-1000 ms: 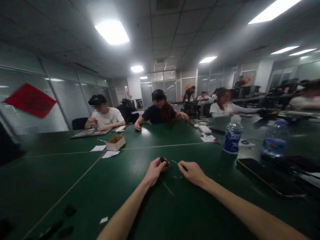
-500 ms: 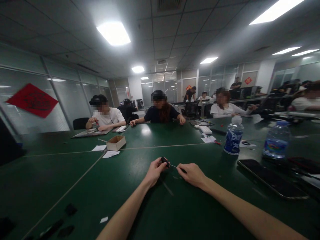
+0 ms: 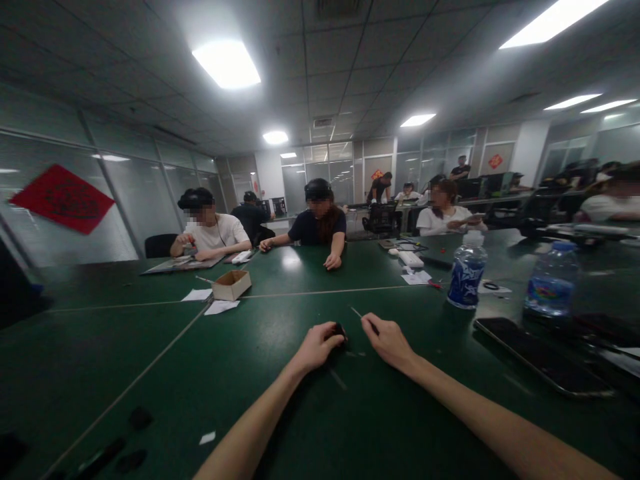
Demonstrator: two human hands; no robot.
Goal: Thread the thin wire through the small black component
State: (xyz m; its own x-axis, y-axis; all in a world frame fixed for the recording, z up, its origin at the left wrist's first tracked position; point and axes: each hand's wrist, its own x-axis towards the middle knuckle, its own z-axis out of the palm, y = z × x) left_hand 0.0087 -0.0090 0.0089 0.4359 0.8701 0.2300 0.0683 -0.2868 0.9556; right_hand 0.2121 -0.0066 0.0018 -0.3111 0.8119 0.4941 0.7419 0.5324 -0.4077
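Drawn clear of the small black part [image 3: 341,331] in the last half second, the thin tool [image 3: 356,312] now points up and away, its handle clamped in the right hand [image 3: 389,341]. The left hand [image 3: 316,345], shifted slightly rightward, is closed around the part, low over the worktop [image 3: 260,367]. The step appears to be fine tool work, between touches; another would call for a steady hold and an aligned tip. Fingers hide most of the part, perhaps including its worked face.
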